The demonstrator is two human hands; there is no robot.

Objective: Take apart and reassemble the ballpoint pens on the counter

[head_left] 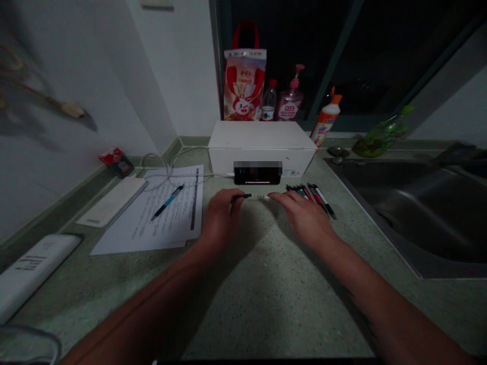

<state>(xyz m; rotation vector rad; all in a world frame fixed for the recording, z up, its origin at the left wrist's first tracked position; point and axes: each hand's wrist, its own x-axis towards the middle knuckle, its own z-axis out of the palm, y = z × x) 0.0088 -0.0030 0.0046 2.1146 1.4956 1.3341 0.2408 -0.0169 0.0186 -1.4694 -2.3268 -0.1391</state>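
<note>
The left hand (220, 215) is closed on the black end of a slim pen (247, 195), held crosswise between both hands, long axis running left to right, silver tip toward the right hand (302, 218). That hand's fingers (277, 197) lie extended, reaching the tip; whether they grip it cannot be determined. Loose pens (310, 198) lie just beyond them.

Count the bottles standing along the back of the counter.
4: a clear red-capped bottle and a pink pump bottle behind the white box, an orange-capped white bottle to its right, and a green bottle farther right. More may be hidden.
</note>
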